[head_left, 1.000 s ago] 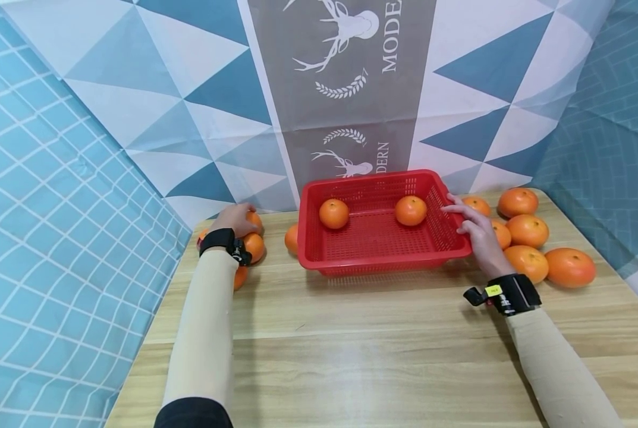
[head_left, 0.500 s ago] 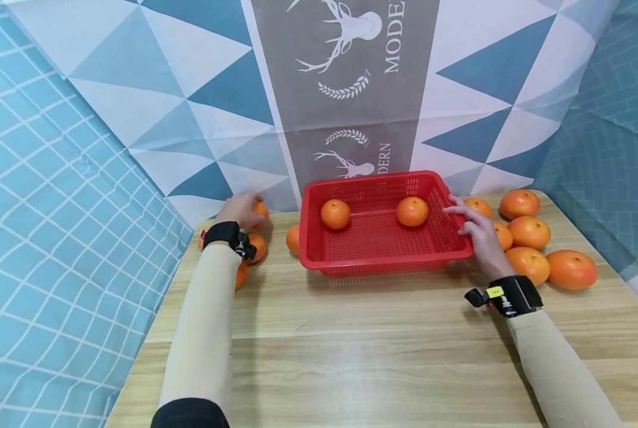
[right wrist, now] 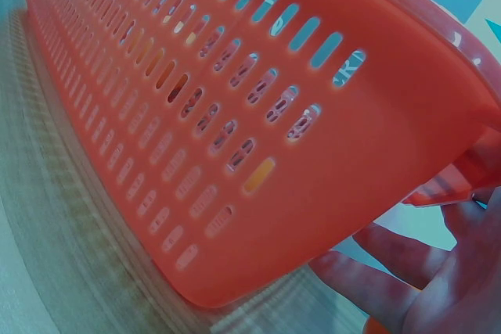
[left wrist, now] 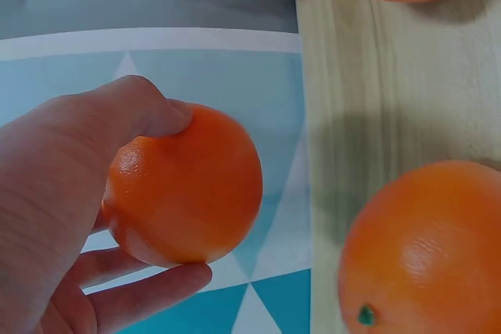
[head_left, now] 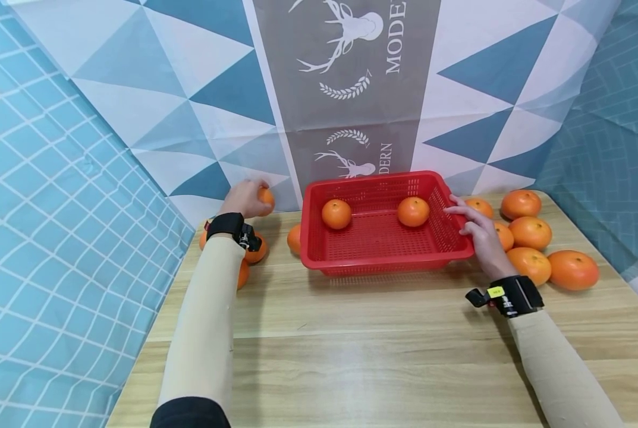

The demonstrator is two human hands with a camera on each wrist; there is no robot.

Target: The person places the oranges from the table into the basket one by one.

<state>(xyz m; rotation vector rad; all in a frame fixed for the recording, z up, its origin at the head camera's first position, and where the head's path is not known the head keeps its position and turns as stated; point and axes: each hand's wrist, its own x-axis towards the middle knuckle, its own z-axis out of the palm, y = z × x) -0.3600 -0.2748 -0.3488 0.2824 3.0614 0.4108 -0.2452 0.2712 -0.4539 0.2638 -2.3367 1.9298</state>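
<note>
My left hand [head_left: 245, 199] grips an orange [left wrist: 188, 185], its thumb on one side and fingertips on the other. In the left wrist view this orange shows in front of the patterned cloth, beyond the table edge. Another orange [left wrist: 427, 248] lies on the table close by. My right hand [head_left: 476, 232] holds the right end of a red plastic basket [head_left: 385, 258] at the rim. In the right wrist view its fingers [right wrist: 368, 275] lie against the slotted basket's end. Inside the basket sit two oranges, one on the left [head_left: 336, 214] and one on the right [head_left: 412, 211].
Below my left hand are more oranges [head_left: 255, 248], partly covered by the wrist. One orange [head_left: 294, 239] sits against the basket's left side. Several larger oranges [head_left: 530, 232] cluster right of the basket. A patterned cloth [head_left: 351, 107] hangs behind the wooden table [head_left: 351, 356].
My left hand has risen from the left group, carrying the orange up and slightly right towards the back cloth. My right hand and the basket have stayed in place.
</note>
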